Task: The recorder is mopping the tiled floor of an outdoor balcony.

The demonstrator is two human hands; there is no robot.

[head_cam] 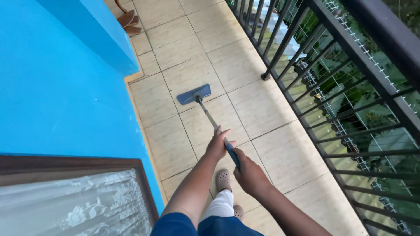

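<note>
One mop (194, 94), two hands gripping

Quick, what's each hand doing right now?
Left hand: closed around the mop handle, higher up the pole.
Right hand: closed on the handle's blue grip, lower down.

Hidden under the left hand (217, 144) and right hand (249, 174): parts of the mop handle (209, 114). Below both hands, forearms cut off by the bottom edge. Between them, one beige clog (223, 179) partly covered; the other clog (238, 211) mostly hidden behind the white trouser leg (220, 204). Far above the hands, brown sandals (129, 22) half behind the blue wall (57, 83).
</note>
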